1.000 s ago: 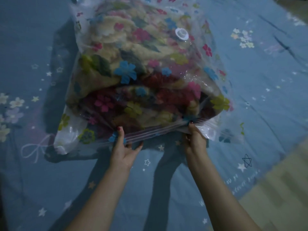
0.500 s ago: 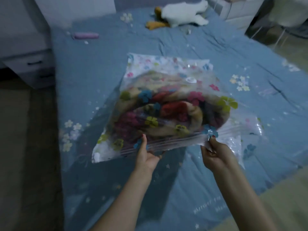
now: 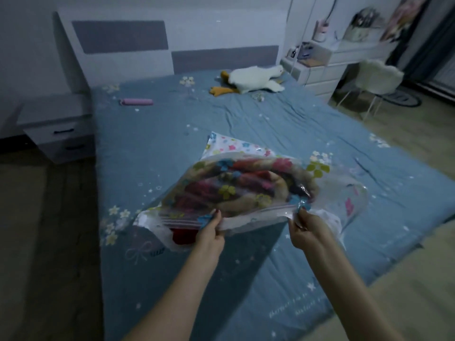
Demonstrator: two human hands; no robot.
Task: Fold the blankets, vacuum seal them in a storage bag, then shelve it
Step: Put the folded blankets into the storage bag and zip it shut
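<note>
Pale script on the bedsheet (image 3: 290, 308), seemingly lettering, too blurred to read

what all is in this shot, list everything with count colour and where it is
storage bag: one, clear with flower print, held up over the bed's near part
blankets: folded bundle, red, pink and cream, inside the bag
bed: one, blue sheet with small flowers and stars, centre
plush goose: one, white with orange feet, far end of the bed
pink roll: one, far left of the bed
nightstand: one, grey, left of the bed
headboard: one, white with grey panels, far wall
dresser: one, white, right of the bed
chair: one, white and fluffy, far right
left hand: pinches the bag's zip edge
right hand: pinches the zip edge further right
</note>
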